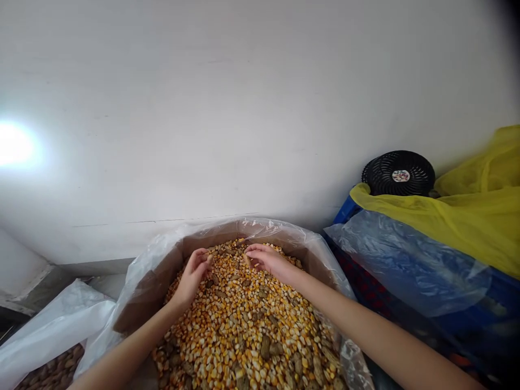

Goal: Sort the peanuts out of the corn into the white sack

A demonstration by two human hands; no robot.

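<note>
Loose corn kernels (pixel 227 319) mixed with unshelled peanuts (pixel 265 346) fill a cardboard box (pixel 156 281) lined with clear plastic (pixel 140 265). Over the far left of the kernels is my left hand (pixel 193 275), its thumb and fingers pinched on a small pale-brown piece that looks like a peanut. My right hand (pixel 271 261) is a short way to the right, just above the corn, with a peanut (pixel 247 260) between thumb and fingertips. The two hands are apart. Curled fingers partly hide what each one holds.
A white wall (pixel 244 119) rises behind the box. To the right stands a blue crate (pixel 345 210) with a yellow mesh cloth (pixel 467 216), a plastic sheet (pixel 414 265) and a black fan (pixel 398 172). At lower left, a white bag (pixel 60 319) holds brown nut-like pieces (pixel 52 371).
</note>
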